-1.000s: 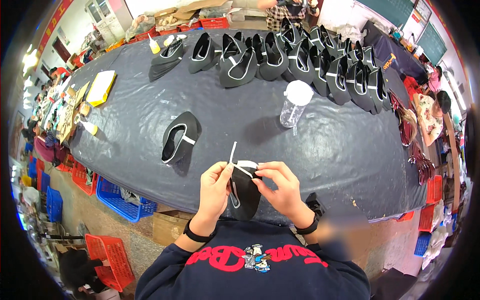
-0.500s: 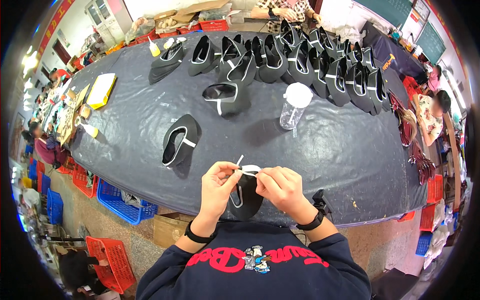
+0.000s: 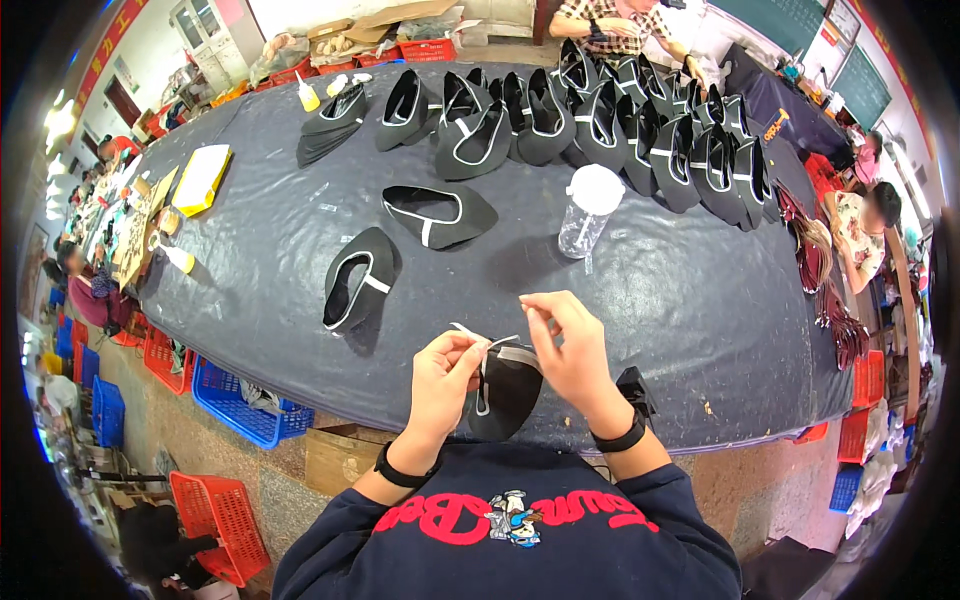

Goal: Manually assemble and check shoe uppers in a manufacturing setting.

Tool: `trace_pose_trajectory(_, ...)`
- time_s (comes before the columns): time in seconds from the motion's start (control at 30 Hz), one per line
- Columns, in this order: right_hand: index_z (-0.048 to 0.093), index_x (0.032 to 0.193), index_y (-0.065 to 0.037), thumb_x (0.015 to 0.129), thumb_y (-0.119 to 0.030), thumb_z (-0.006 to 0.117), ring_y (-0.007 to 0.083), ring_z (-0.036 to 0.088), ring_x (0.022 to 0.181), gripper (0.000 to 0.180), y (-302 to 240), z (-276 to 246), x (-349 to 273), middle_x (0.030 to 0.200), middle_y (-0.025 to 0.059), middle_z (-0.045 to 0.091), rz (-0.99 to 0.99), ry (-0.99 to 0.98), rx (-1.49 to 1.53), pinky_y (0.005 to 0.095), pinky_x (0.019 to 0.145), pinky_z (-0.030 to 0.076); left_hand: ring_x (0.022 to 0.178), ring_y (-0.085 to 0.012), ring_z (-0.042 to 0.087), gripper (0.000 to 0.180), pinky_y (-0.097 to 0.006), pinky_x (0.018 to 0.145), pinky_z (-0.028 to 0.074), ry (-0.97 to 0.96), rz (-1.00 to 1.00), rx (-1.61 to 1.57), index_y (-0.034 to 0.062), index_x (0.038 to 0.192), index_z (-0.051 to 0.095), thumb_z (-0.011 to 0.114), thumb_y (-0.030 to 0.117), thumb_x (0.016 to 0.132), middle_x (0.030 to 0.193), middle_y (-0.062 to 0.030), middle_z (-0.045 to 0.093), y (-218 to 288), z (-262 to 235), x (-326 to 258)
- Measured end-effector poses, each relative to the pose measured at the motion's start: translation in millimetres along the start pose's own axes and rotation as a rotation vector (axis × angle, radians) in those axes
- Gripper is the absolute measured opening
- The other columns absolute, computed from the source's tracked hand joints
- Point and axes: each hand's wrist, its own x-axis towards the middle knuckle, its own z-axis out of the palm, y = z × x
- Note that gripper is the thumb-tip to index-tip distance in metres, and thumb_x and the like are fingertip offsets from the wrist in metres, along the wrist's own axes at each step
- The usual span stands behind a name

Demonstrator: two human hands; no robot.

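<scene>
A black shoe upper [image 3: 508, 395] with white edging stands at the table's near edge, close against my body. My left hand [image 3: 446, 378] pinches a narrow white strip [image 3: 503, 341] at the upper's top edge, and one loose end sticks out past the fingers. Just right of the upper, my right hand [image 3: 572, 350] is raised off it. Its thumb and forefinger are slightly apart, and nothing shows between them. Two similar uppers lie ahead to the left: one black upper [image 3: 357, 280] and another black upper [image 3: 440, 217], each with a white band across.
Rows of black uppers [image 3: 597, 125] crowd the far side. A clear cup with a white lid [image 3: 590, 210] stands ahead of my right hand. Farther left are a yellow packet [image 3: 203, 180] and a glue bottle [image 3: 180, 258]. A person [image 3: 620, 25] works across the table [image 3: 700, 330].
My right hand has let go of the strip and lifted up and right. The upper before me has tilted. Another upper ahead has turned and settled flatter. The person opposite has shifted right.
</scene>
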Motion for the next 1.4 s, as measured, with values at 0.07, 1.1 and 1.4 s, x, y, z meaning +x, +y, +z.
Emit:
trace_pose_trajectory(0.07,0.061,0.100,0.000,0.084,-0.005,0.057,0.0173,0.062,0.076,0.018,12,-6,0,0.088,0.0100,0.064,0.179,-0.117,0.103,0.0279,0.067,0.049,0.067,-0.0092,0.062,0.006,-0.020,0.058,0.050,0.025,-0.005,-0.107,0.0019,0.090,0.057,0.055,0.008,0.089,0.080,-0.0046,0.064,1,0,-1)
trace_pose_trajectory(1.1,0.064,0.090,0.000,0.078,-0.001,0.063,0.0195,0.061,0.081,0.012,12,-18,6,0.086,0.0085,0.062,-0.016,-0.190,0.006,0.0291,0.071,0.048,0.066,-0.0033,0.057,0.007,-0.017,0.055,0.044,0.085,0.107,0.022,0.0029,0.088,0.057,0.055,0.010,0.090,0.076,-0.0010,0.062,8,11,-5)
trace_pose_trajectory(1.4,0.067,0.098,-0.001,0.077,-0.003,0.065,0.0134,0.062,0.079,0.021,36,-18,17,0.087,0.0072,0.067,0.251,-0.629,0.526,0.0253,0.073,0.048,0.067,-0.0032,0.056,0.006,-0.017,0.057,0.044,0.005,0.113,0.004,0.0018,0.090,0.056,0.053,0.007,0.091,0.077,-0.0012,0.061,6,11,-9)
